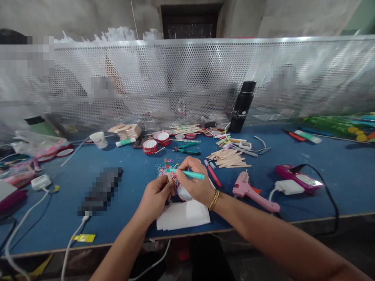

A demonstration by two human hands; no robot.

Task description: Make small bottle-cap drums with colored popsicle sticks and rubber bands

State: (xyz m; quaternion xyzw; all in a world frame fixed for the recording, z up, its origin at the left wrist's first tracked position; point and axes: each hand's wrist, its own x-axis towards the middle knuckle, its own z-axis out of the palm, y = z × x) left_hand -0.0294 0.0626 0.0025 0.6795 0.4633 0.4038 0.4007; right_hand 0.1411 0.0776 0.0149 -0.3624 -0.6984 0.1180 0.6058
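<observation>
Between thumb and fingers, my left hand (156,194) pinches a wooden craft stick (166,163) that carries coloured bands on its upper part. My right hand (195,181) grips a turquoise marker (191,174), its tip touching or very near the stick. Behind and below the hands lie many small coloured rubber bands (161,170). A round white-topped piece (183,193) is partly covered by my right hand. Folded white paper (183,216) lies under my wrists at the table's front. Right of my hand rests a red marker (213,175).
Loose craft sticks (230,158), teal-handled pliers (187,149) and red-edged round tins (150,146) lie beyond the hands. A pink glue gun (254,191) and a magenta power strip (299,179) sit right. A phone (101,191) on a cable lies left. A black bottle (242,106) stands by the perforated metal screen (187,70).
</observation>
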